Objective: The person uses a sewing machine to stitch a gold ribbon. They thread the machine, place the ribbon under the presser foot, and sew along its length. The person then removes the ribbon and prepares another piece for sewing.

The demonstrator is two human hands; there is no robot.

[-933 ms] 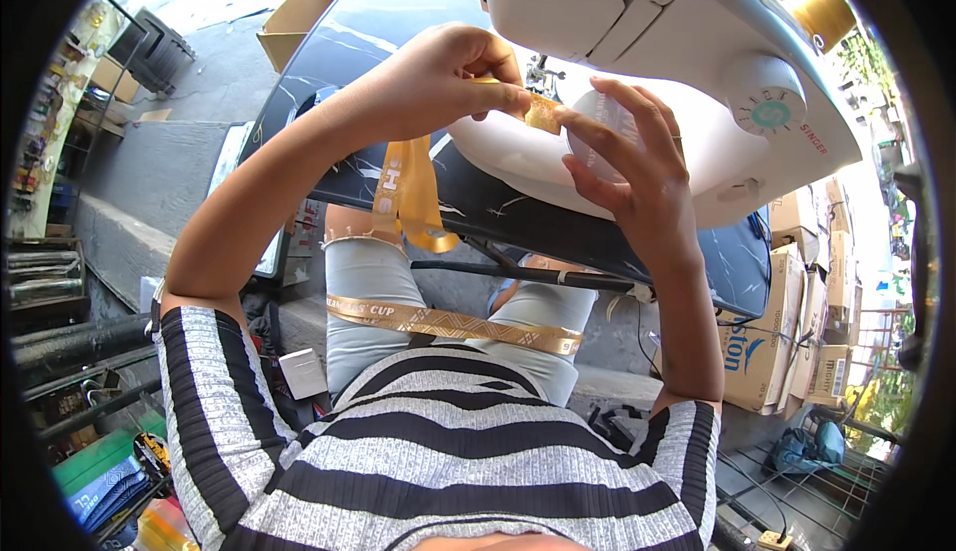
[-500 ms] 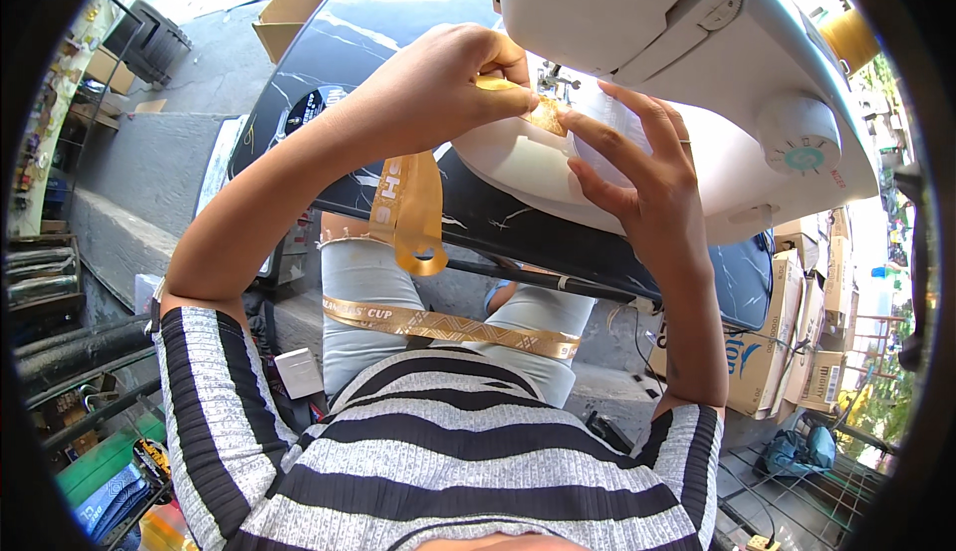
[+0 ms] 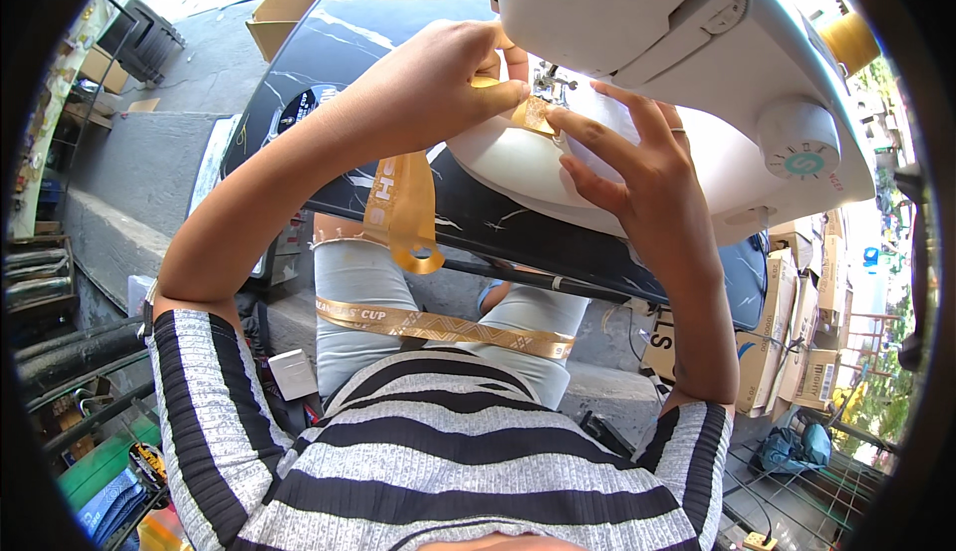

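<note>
A white sewing machine [image 3: 607, 23] stands on a dark marble-patterned table [image 3: 358, 38]. My left hand [image 3: 468, 78], left of the presser foot [image 3: 551, 83], is closed on a gold printed ribbon [image 3: 400, 198], which also hangs below that hand in a loop. A short flat part of gold ribbon [image 3: 536, 115] shows just before the foot. On the right, my right hand [image 3: 647, 158] has its fingers spread over the machine bed, the index fingertip at the ribbon's edge. The needle is too small to make out.
Another stretch of gold ribbon [image 3: 448, 329] lies across my lap. A yellow thread spool [image 3: 849, 43] sits behind the machine's dial [image 3: 800, 143]. Cardboard boxes [image 3: 777, 332] stand at the right, above a wire rack [image 3: 807, 486]; an open carton [image 3: 284, 13] is beyond the table.
The ribbon part at the presser foot has turned slightly and shows flatter. My right index finger has shifted a little left along it. The left hand keeps its grip.
</note>
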